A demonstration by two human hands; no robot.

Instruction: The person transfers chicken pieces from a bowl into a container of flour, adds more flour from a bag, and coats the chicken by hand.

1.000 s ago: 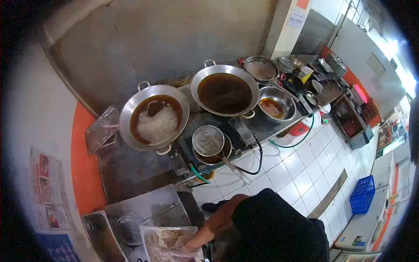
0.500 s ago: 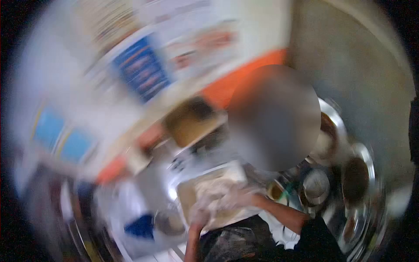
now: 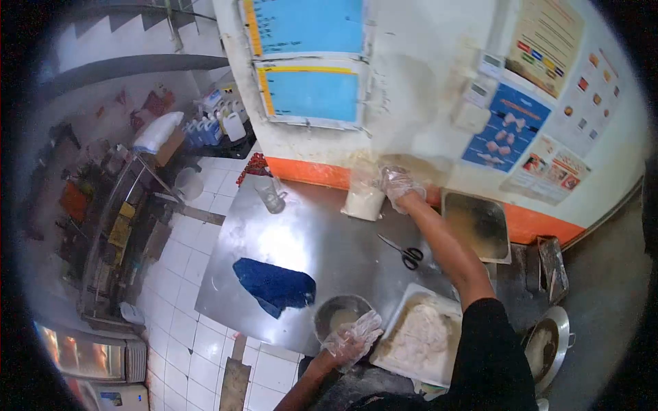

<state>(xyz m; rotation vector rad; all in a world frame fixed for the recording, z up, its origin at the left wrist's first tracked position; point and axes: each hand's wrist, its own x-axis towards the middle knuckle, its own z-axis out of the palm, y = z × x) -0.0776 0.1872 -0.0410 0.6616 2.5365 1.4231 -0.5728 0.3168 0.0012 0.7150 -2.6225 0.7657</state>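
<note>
My right hand (image 3: 402, 186), in a clear plastic glove, reaches to the wall side of the metal table. Its fingers close at the upper edge of a clear plastic bag of white powder (image 3: 363, 203); the glove partly hides the grip. My left hand (image 3: 353, 340), also gloved and dusted white, is open over the near rim of a dark bowl (image 3: 322, 318) with pale liquid in it. Right of that hand, a white tray (image 3: 399, 309) holds a lumpy, flour-coated mass (image 3: 426, 332).
Black-handled scissors (image 3: 410, 257), a dark blue cloth (image 3: 277, 282) and a clear jug (image 3: 269, 196) lie or stand on the metal table (image 3: 336, 257). A steel pan (image 3: 508, 250) sits by the wall. A large round pan (image 3: 561, 335) stands at right.
My view has swung left. My right hand has left the white mass in the tray for the powder bag; my left hand has moved from the tray to the dark bowl.
</note>
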